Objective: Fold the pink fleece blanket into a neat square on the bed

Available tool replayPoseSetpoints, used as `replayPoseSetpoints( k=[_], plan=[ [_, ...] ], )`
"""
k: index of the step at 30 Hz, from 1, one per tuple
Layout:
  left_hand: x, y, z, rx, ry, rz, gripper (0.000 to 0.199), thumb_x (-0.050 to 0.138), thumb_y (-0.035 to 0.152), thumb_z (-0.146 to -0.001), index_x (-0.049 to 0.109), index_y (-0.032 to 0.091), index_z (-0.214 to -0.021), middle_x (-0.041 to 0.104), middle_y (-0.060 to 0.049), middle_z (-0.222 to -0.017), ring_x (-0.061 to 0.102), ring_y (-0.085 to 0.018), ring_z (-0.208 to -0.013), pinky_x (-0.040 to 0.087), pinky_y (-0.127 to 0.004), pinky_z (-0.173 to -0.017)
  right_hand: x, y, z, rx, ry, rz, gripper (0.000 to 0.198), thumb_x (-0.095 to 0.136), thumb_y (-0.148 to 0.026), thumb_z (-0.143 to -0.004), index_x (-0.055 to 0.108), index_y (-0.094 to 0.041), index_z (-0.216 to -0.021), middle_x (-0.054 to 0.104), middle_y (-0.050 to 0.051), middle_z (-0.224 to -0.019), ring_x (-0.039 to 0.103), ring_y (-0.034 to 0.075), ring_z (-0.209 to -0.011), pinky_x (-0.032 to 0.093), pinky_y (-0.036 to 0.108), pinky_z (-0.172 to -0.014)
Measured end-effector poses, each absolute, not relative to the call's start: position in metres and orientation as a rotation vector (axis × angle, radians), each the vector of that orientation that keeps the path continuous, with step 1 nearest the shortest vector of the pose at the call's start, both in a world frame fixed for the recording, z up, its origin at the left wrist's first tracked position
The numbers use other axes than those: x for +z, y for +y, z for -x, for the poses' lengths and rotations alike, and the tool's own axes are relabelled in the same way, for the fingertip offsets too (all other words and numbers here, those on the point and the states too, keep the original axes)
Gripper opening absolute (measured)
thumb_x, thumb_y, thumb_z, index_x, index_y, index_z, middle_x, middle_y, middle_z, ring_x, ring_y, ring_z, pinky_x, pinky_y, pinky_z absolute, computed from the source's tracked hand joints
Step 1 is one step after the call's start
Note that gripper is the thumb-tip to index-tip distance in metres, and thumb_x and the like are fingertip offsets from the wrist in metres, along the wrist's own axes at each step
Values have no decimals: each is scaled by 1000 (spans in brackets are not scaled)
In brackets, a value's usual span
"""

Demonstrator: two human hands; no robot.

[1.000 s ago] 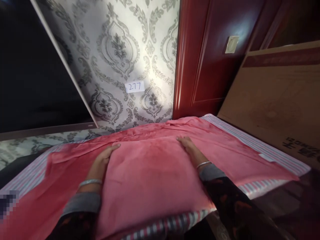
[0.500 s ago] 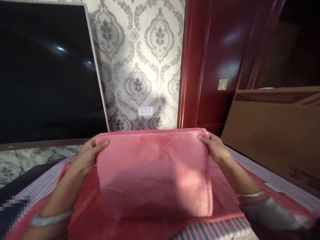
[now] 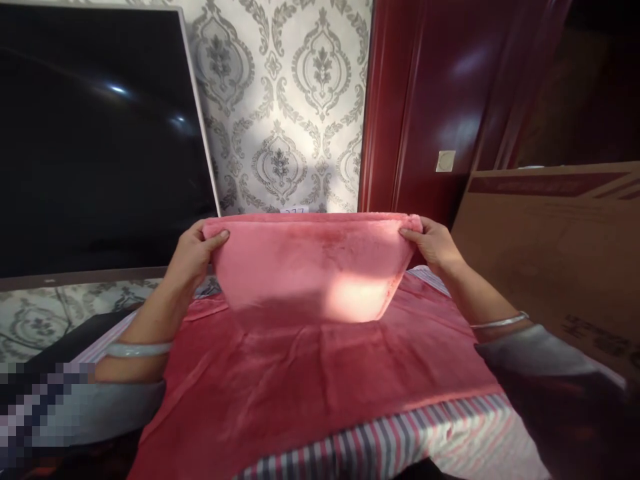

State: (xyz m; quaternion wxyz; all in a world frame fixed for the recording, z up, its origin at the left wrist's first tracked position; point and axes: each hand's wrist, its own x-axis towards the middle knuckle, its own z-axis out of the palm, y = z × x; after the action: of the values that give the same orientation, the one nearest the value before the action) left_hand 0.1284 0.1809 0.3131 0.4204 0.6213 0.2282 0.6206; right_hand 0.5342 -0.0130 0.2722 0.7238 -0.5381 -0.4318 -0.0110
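A folded pink plush blanket [image 3: 305, 267] hangs upright between my hands, its top edge level and its lower edge bent down toward the bed-like surface. My left hand [image 3: 196, 248] pinches its upper left corner, thumb in front and fingers behind. At the upper right corner, my right hand [image 3: 436, 247] grips in the same way. Beneath lies a creased, darker pink plush cloth [image 3: 310, 387], spread flat; whether it joins the held part I cannot tell. Under that, a striped cloth [image 3: 385, 437] shows along the near edge.
A large dark screen [image 3: 95, 147] stands at the left against patterned wallpaper [image 3: 280, 100]. A paper label [image 3: 294, 211] is half hidden behind the blanket's top. To the right are a dark red wooden panel [image 3: 425, 100], a wall switch [image 3: 445, 161] and a big cardboard box [image 3: 545, 253].
Both hands have risen and moved forward with the blanket's top edge, which now covers part of the label. More of the darker pink cloth shows below. The view has shifted slightly.
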Motion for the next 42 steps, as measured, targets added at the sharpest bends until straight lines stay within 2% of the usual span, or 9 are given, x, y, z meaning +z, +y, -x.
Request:
replayPoseSetpoints(
  k=[5,13,18,22,25,28,34,38,42],
  plan=[
    [313,171,-109,1475,642,-1567,44,88,33,-48,67,18,-83,66,1,-72,59,-14,-61,48,-22,-50,275,-37,-534,58,-1027,1223,33,85,-39,-62,72,-20,-86,69,2,-77,61,18,-70,50,31,-63],
    [289,201,-126,1274,793,-1428,43,88,26,-39,69,14,-76,67,-1,-66,58,-12,-55,47,-21,-51,249,-9,-535,229,-985,1387,36,82,-37,-57,73,-15,-83,68,1,-72,60,18,-67,48,31,-62],
    [289,211,-143,1426,755,-1473,35,84,26,-45,63,17,-71,60,4,-63,52,-10,-56,42,-19,-52,245,16,-533,-112,-863,1359,30,73,-34,-63,73,-17,-87,70,1,-78,63,20,-78,50,33,-75],
    [289,197,-130,1553,693,-1653,36,82,32,-51,61,19,-78,58,4,-70,52,-12,-67,43,-21,-61,239,4,-530,-343,-927,1252,32,69,-39,-71,71,-18,-95,73,4,-91,65,22,-88,51,37,-86],
    [251,179,-101,1534,797,-1912,40,80,38,-55,62,20,-86,63,3,-83,57,-16,-82,48,-25,-76,193,-27,-522,-411,-1043,1311,27,67,-40,-77,69,-22,-96,72,5,-96,65,24,-94,51,40,-89],
    [178,159,-68,1321,885,-2118,31,73,42,-64,61,24,-86,69,-1,-100,62,-23,-102,47,-34,-96,117,-69,-505,-350,-1207,1446,18,62,-36,-81,68,-25,-94,72,8,-103,66,26,-100,53,40,-82],
    [55,110,-31,898,935,-2322,18,61,42,-75,60,26,-83,74,-9,-104,67,-29,-103,51,-44,-96,8,-134,-467,-25,-1233,1684,28,53,-24,-77,71,-27,-98,71,9,-114,67,26,-104,54,34,-66],
    [47,95,-17,852,927,-2423,14,58,35,-79,62,26,-90,72,-9,-115,66,-28,-109,52,-45,-98,-3,-157,-460,5,-1194,1748,27,56,-35,-87,71,-30,-109,70,8,-121,66,27,-111,57,38,-77],
    [67,88,-26,882,972,-2515,30,54,36,-84,66,28,-110,70,-7,-125,63,-29,-118,47,-48,-105,17,-162,-455,-160,-1228,1771,34,56,-42,-93,67,-32,-124,71,8,-120,65,28,-112,53,46,-94]
  ],
)
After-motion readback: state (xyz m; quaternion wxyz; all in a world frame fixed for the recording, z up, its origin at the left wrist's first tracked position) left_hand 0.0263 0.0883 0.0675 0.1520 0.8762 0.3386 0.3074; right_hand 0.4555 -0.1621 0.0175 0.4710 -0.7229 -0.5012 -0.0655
